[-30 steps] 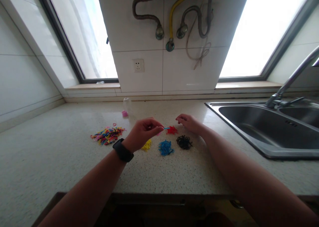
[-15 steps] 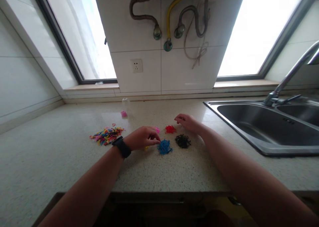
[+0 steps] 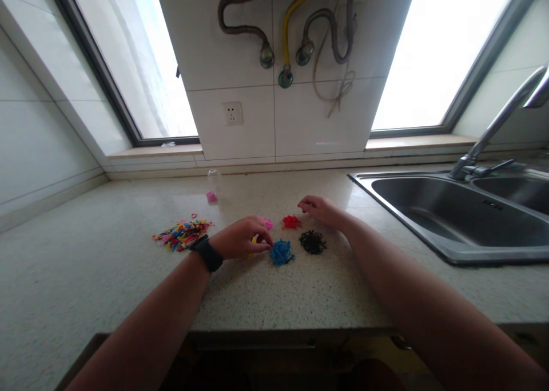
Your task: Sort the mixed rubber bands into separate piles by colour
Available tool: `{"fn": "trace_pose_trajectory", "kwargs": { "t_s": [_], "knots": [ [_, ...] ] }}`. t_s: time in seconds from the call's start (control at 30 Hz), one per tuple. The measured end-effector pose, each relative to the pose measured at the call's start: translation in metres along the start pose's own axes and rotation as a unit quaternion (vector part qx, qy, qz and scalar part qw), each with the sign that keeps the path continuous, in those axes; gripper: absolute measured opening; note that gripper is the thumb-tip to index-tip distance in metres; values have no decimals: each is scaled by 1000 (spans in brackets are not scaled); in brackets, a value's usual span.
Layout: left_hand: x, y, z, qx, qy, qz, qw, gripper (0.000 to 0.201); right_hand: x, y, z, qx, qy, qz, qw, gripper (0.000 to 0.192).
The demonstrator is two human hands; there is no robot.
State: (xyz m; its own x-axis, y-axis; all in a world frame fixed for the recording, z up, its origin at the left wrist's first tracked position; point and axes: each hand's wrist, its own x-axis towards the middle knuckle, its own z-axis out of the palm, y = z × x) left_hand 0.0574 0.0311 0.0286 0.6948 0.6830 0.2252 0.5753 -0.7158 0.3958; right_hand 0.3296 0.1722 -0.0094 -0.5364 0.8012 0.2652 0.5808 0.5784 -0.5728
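My left hand, with a dark watch on its wrist, reaches over the left edge of a pile of blue rubber bands. Its thumb and fingertips come together there; whatever is between them is too small to make out. Partly hidden behind and under this hand are pink rubber bands and yellow ones. My right hand rests on the counter, fingers loosely bent and holding nothing visible. Red rubber bands lie just left of it, and black ones in front.
Left of my hands spreads a mixed, multicoloured heap of rubber bands. Behind it stand a clear container and a small pink object. A steel sink with a tap is set into the counter at right.
My left fingertips have shifted slightly on the edge of the blue pile, baring more of the pink and yellow bands. The right hand keeps its place. The whole view has moved a little.
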Motion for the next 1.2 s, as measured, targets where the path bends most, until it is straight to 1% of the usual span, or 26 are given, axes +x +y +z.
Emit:
{"fn": "trace_pose_trajectory", "kwargs": {
  "t_s": [0.13,0.27,0.37,0.47,0.6,0.7,0.8,0.9,1.0,1.07,1.13,1.2],
  "knots": [
    [-2,0,-2,0,7,2,1000,10,0,0,0,1,-1,1,1000,30],
    [-5,1,-7,3,34,-17,999,16,0,1,1,-1,-1,4,1000,30],
    [-7,-1,-9,2,47,-19,999,17,1,2,2,-1,-3,5,1000,31],
    [-8,-5,-11,6,63,-27,998,18,1,4,2,0,-5,5,1000,31],
    [-12,-12,-15,36,84,-49,995,18,1,4,2,-2,-4,7,1000,32],
    [-17,-17,-20,67,96,-61,991,18,1,4,2,1,-5,9,1000,33],
    [-25,-23,-29,80,117,-90,986,20,1,4,2,4,-4,5,1000,32],
    [-39,-34,-42,62,171,-142,973,24,1,3,2,1,-3,9,1000,31],
    [-58,-49,-55,55,260,-214,940,32,1,0,2,-3,-5,14,1000,29],
    [-70,-59,-63,56,308,-252,916,36,0,0,1,-8,-6,12,1000,28],
    [-78,-69,-67,74,325,-276,902,36,0,0,1,-11,-8,6,1000,29],
    [-83,-79,-68,93,311,-286,902,33,1,2,1,-10,-11,0,1000,30]
  ]
}}
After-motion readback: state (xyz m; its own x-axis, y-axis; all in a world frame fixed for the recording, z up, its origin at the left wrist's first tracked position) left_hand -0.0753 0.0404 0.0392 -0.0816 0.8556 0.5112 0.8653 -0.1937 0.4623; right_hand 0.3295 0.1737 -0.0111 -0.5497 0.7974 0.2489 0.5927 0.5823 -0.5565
